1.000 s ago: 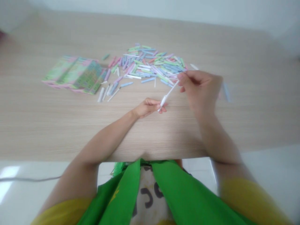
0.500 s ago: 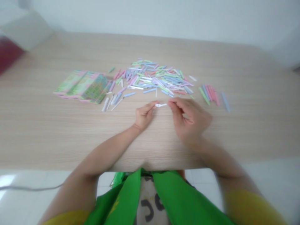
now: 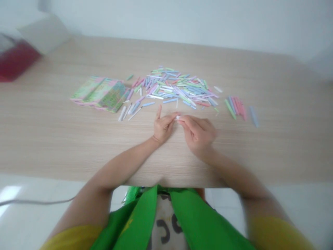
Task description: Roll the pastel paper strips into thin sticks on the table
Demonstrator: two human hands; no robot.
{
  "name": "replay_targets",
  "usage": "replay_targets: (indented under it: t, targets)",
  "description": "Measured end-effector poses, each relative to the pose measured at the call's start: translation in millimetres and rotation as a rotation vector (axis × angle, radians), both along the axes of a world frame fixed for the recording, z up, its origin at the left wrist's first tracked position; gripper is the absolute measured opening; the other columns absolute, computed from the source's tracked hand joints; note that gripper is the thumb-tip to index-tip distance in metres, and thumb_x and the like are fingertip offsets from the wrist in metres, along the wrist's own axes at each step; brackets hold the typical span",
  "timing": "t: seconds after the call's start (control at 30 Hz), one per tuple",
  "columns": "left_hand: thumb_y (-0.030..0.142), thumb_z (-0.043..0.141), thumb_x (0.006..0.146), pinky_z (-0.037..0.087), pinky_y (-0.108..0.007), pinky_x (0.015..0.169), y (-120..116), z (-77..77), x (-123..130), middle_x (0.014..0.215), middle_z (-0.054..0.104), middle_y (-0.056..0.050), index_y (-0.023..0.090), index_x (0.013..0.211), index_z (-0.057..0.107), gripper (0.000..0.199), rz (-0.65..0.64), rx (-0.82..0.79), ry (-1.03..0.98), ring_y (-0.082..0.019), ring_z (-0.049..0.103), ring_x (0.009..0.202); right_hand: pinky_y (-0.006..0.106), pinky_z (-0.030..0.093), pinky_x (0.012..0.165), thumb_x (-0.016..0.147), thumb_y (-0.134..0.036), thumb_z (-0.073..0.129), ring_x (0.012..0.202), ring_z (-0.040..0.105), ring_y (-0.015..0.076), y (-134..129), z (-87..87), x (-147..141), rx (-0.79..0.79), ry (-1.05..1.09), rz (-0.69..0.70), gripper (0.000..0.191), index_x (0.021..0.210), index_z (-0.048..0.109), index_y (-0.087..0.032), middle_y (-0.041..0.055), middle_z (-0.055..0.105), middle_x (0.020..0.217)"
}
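Both of my hands meet over the wooden table (image 3: 104, 146). My left hand (image 3: 164, 126) is closed in a pinch on a small white stick-like piece (image 3: 178, 117), with one finger raised away from the others. From the other side, my right hand (image 3: 197, 133) pinches the same white piece; most of it is hidden by fingertips. Just beyond the hands lies a loose heap of thin pastel sticks (image 3: 179, 86) in green, blue, pink, purple and white.
Green and pink printed packets (image 3: 96, 93) lie to the left of the heap. Several coloured sticks (image 3: 235, 107) sit side by side on the right, near a lone blue stick (image 3: 254, 116). A red object (image 3: 19, 60) and a pale box flap (image 3: 45, 33) stand far left.
My right hand has moved left, up against my left fingertips, covering most of the white piece. A left finger has lifted. The whole view has shifted slightly.
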State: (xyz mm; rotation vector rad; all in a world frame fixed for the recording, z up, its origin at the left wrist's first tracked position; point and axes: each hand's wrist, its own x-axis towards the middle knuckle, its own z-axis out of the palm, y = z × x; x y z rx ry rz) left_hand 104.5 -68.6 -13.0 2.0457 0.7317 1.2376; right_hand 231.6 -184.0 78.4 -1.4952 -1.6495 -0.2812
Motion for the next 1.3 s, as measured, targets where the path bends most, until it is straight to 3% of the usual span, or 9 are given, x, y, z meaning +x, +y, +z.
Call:
replay_targets:
  t: [0.13, 0.33, 0.53, 0.63, 0.73, 0.9, 1.07, 1.17, 1.3]
  targets:
    - [0.042, 0.046, 0.102, 0.049, -0.033, 0.105, 0, -1.6, 2, 0.113, 0.077, -0.011, 0.017, 0.116, 0.074, 0.040, 0.029, 0.087, 0.018, -0.021, 0.072, 0.108, 0.033, 0.049, 0.082, 0.101, -0.044, 0.053, 0.089, 0.074, 0.0194, 12, -8.1, 7, 0.045, 0.005, -0.022, 0.028, 0.100, 0.077, -0.029, 0.0054, 0.080, 0.097]
    - [0.042, 0.040, 0.105, 0.053, -0.027, 0.091, 0, 0.6, 3, 0.102, 0.079, -0.012, 0.013, 0.116, 0.070, 0.043, 0.021, 0.294, 0.081, -0.017, 0.074, 0.099, 0.031, 0.047, 0.070, 0.102, -0.049, 0.050, 0.073, 0.067, 0.0166, 12, 18.4, 12, 0.119, 0.124, -0.078, 0.036, 0.093, 0.075, -0.025, 0.0022, 0.075, 0.079]
    - [0.047, 0.038, 0.105, 0.054, -0.027, 0.086, -2, -0.2, 2, 0.093, 0.077, -0.010, 0.013, 0.112, 0.069, 0.046, -0.070, 0.253, 0.016, -0.017, 0.074, 0.091, 0.031, 0.031, 0.057, 0.100, -0.043, 0.056, 0.053, 0.043, 0.0107, 19, 32.3, 11, 0.027, 0.125, -0.028, 0.032, 0.083, 0.073, -0.023, -0.0043, 0.055, 0.058]
    - [0.055, 0.040, 0.103, 0.055, -0.030, 0.082, -4, -3.5, 5, 0.080, 0.073, -0.007, 0.015, 0.107, 0.067, 0.048, -0.172, 0.103, -0.032, -0.017, 0.072, 0.080, 0.031, 0.034, 0.059, 0.100, -0.045, 0.055, 0.057, 0.044, 0.0123, 22, 39.3, 19, -0.031, 0.158, -0.007, 0.032, 0.081, 0.071, -0.025, -0.0037, 0.057, 0.061]
    - [0.058, 0.047, 0.099, 0.056, -0.029, 0.073, -3, -6.8, 9, 0.076, 0.073, -0.004, 0.016, 0.105, 0.064, 0.046, -0.365, -0.198, -0.130, -0.015, 0.071, 0.069, 0.032, 0.037, 0.064, 0.101, -0.050, 0.051, 0.061, 0.050, 0.0136, 25, 43.4, 27, -0.011, 0.175, 0.008, 0.038, 0.081, 0.071, -0.024, -0.0028, 0.060, 0.066]
    - [0.056, 0.065, 0.090, 0.058, -0.031, 0.074, -3, 0.5, 7, 0.081, 0.077, -0.010, 0.013, 0.095, 0.066, 0.044, -0.654, -0.574, -0.110, -0.018, 0.074, 0.072, 0.035, 0.043, 0.065, 0.098, -0.046, 0.052, 0.065, 0.053, 0.0173, 41, 31.8, 37, -0.201, 0.221, 0.011, 0.036, 0.068, 0.065, -0.034, -0.0040, 0.063, 0.063]
    - [0.054, 0.073, 0.085, 0.058, -0.030, 0.071, -4, 10.5, 3, 0.078, 0.077, -0.011, 0.011, 0.089, 0.070, 0.044, -0.711, -0.693, -0.069, -0.018, 0.074, 0.070, 0.035, 0.044, 0.066, 0.095, -0.052, 0.053, 0.062, 0.054, 0.0157, 60, 15.2, 51, -0.252, 0.346, 0.076, 0.042, 0.060, 0.057, -0.030, -0.0030, 0.066, 0.061]
    - [0.055, 0.076, 0.082, 0.058, -0.029, 0.068, -1, 10.0, 5, 0.075, 0.076, -0.009, 0.011, 0.088, 0.070, 0.044, -0.751, -0.803, -0.088, -0.018, 0.073, 0.066, 0.037, 0.043, 0.066, 0.092, -0.056, 0.055, 0.062, 0.056, 0.0181, 62, 16.0, 58, -0.241, 0.356, 0.120, 0.042, 0.059, 0.060, -0.030, -0.0006, 0.067, 0.062]
    - [0.055, 0.080, 0.077, 0.059, -0.031, 0.068, 5, 6.3, 7, 0.072, 0.075, -0.008, 0.012, 0.086, 0.070, 0.045, -0.849, -0.959, -0.117, -0.019, 0.073, 0.065, 0.033, 0.040, 0.068, 0.088, -0.058, 0.063, 0.066, 0.054, 0.0151, 61, 14.3, 59, -0.384, 0.390, 0.164, 0.039, 0.064, 0.065, -0.027, -0.0027, 0.064, 0.058]
